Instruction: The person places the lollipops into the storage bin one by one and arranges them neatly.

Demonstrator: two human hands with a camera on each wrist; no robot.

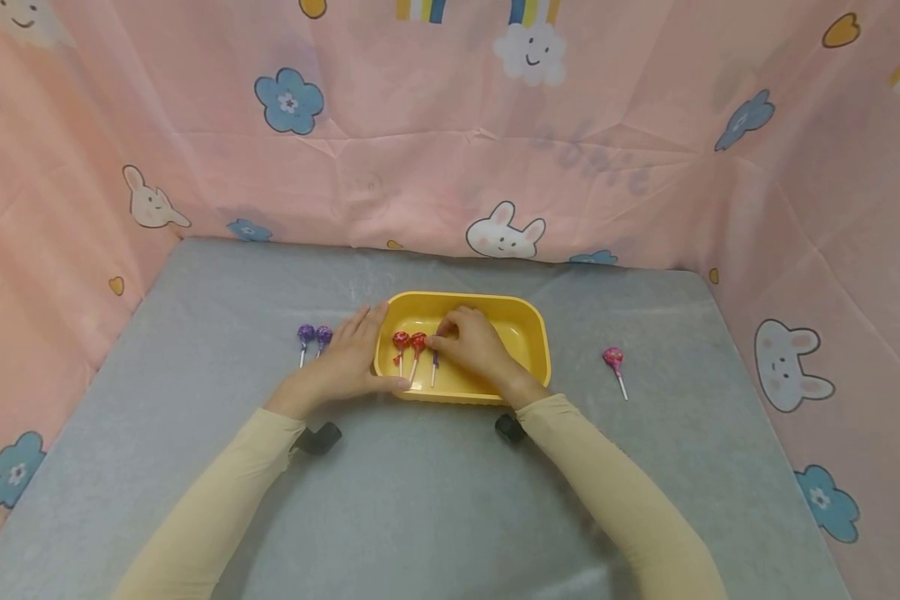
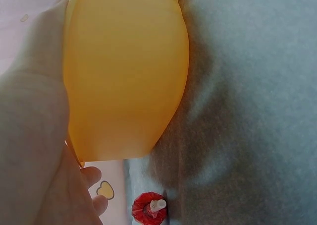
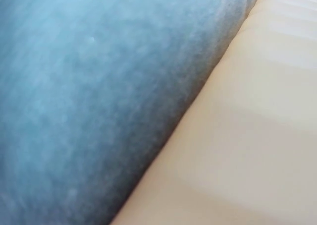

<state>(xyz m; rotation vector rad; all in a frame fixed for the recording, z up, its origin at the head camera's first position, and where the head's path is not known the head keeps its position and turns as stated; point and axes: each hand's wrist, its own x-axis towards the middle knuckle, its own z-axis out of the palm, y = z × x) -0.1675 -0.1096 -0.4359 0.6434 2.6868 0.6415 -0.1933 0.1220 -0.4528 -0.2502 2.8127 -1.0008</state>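
Observation:
A yellow rectangular tray (image 1: pixel 532 325) sits on the table. My left hand (image 1: pixel 345 358) rests against its left end, fingers extended and thumb over the front rim; the left wrist view shows this hand (image 2: pixel 34 126) along the tray's wall (image 2: pixel 124 76). Inside, two red lollipops (image 1: pixel 401 341) lie side by side on the left. Just right of them, my right hand (image 1: pixel 476 343) pinches a purple-wrapped lollipop (image 1: pixel 434 367) near its head; the stick points toward me and the fingers hide most of the head. The right wrist view shows only sleeve and cloth.
Two purple lollipops (image 1: pixel 306 333) lie left of the tray, partly behind my left hand. A pink lollipop (image 1: pixel 613 357) lies to the right. In the left wrist view, a red-wrapped lollipop (image 2: pixel 141 212) shows on the grey tablecloth (image 1: pixel 420 500). Pink printed curtains (image 1: pixel 420 167) surround the table.

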